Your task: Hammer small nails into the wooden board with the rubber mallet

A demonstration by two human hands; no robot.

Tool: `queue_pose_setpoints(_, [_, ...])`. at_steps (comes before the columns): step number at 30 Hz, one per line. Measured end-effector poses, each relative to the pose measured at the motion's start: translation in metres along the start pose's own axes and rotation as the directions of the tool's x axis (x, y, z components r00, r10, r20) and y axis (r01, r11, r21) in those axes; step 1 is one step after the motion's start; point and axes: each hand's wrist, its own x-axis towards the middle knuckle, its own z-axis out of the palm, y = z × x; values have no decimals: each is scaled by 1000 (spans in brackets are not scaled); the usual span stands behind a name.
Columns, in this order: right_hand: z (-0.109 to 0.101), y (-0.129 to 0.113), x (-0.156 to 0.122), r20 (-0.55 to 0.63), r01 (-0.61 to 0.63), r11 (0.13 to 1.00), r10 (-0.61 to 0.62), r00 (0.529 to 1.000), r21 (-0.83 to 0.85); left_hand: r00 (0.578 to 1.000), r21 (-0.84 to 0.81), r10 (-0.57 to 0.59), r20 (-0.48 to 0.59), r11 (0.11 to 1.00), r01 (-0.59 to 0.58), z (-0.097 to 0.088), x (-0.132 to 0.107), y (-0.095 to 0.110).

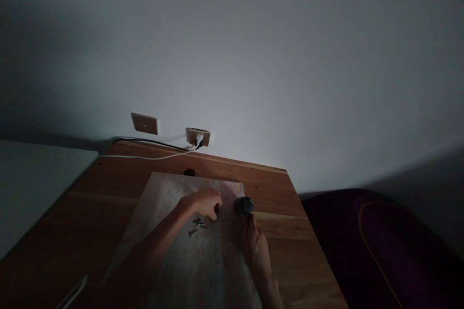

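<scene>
My left hand (207, 204) is over a pale wooden board (206, 270), its fingers curled together near the board's far right part. What they pinch, if anything, is hidden. Just below that hand lies a small pile of metal pieces (200, 223), which look like nails or screws, with another small metal piece (192, 233) beside it. My right hand (256, 246) is closed round the handle of a hammer (244, 205). Its thick dark head is by the board's right edge, a short way right of my left hand.
The board lies on a wooden table (297, 251). At the back, a wall socket (199, 137) holds a white plug, with cables (155, 158) running left. A blank wall plate (144, 124) is beside it. Dark purple fabric (348, 236) is on the right, a white surface (39, 178) on the left.
</scene>
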Motion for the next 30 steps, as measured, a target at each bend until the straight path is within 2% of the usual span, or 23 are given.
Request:
queue_pose_setpoints(3, [-3, 0, 1, 30, -25, 1000, 25, 999, -4, 993, -77, 5, -117, 997, -14, -2, 0, -7])
queue_pose_setpoints(7, [-2, -2, 2, 19, -51, 997, 50, 999, 52, 964, -211, 26, -264, 974, -84, -10, -2, -15])
queue_pose_setpoints(11, [-1, -1, 1, 1, -41, 996, 41, 999, 75, 930, -339, -33, -366, 935, -100, -11, 0, -17])
queue_pose_setpoints(14, [-1, 2, -1, 6, -7, 999, 7, 1000, 40, 892, -350, -65, -447, 930, -108, -7, 3, -19])
queue_pose_setpoints(19, [-2, 2, -1, 18, -11, 1000, 11, 1000, 2, 891, -334, -57, -450, 936, -108, -4, 7, -26])
queue_pose_setpoints(25, [-7, -4, 1, -1, -15, 1000, 15, 1000, -22, 903, -266, -118, -413, 964, 5, 0, 8, -27])
queue_pose_setpoints(30, [-12, -4, 1, 20, -13, 1000, 13, 1000, -8, 916, -215, -111, -385, 976, 28, 0, 6, -27])
